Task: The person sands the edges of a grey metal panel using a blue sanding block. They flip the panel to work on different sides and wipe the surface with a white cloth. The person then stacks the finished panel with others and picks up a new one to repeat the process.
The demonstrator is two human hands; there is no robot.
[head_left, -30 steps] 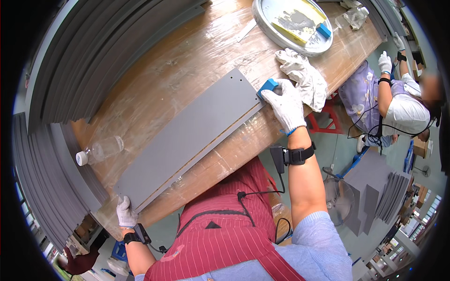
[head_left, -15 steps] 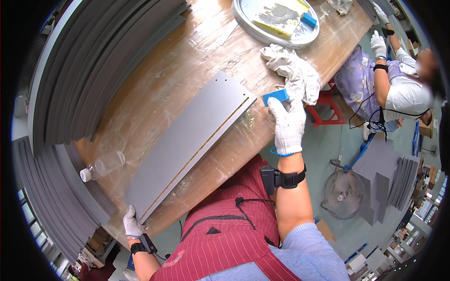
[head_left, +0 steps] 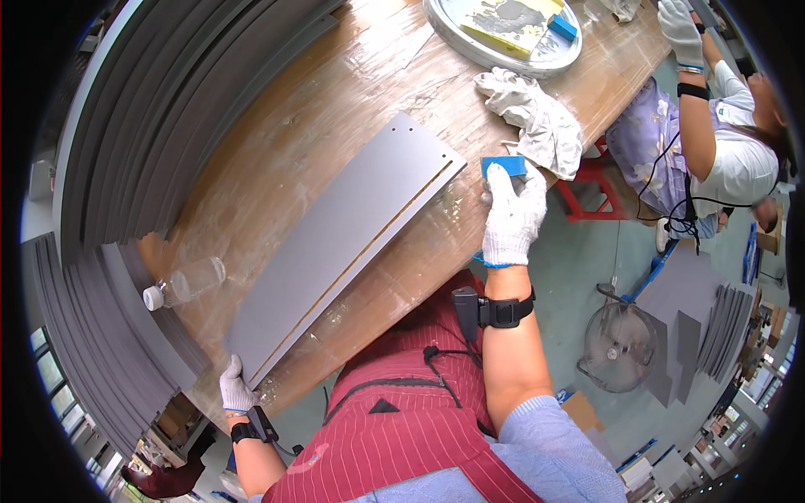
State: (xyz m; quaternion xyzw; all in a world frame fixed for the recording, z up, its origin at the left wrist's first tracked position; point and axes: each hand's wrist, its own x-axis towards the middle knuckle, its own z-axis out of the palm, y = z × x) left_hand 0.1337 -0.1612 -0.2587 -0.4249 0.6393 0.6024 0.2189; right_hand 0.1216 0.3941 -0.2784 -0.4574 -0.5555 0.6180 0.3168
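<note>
A long grey panel [head_left: 335,243] lies slantwise on the table, with a narrow brown groove along its near edge and several small holes at its far end. My left hand [head_left: 237,387], in a white knit glove, grips the panel's near left end, thumb on top and fingers partly hidden below. Beyond the panel's far right corner, my right hand [head_left: 513,214], gloved too, is closed on a small blue block [head_left: 504,166]. The block is apart from the panel. Just behind it lies a crumpled white cloth [head_left: 537,121].
A round white lid-like tray [head_left: 453,42] holds a smeared yellow pad [head_left: 511,23] and another blue block [head_left: 563,28]. Grey panels [head_left: 126,126] are stacked at the left beside a clear bottle [head_left: 189,283]. A co-worker [head_left: 729,142], red stool [head_left: 591,197] and fan [head_left: 619,345] are at right.
My right hand has shifted slightly, and the blue block in it has turned more level. My left hand keeps its grip on the panel. The co-worker's near hand has risen.
</note>
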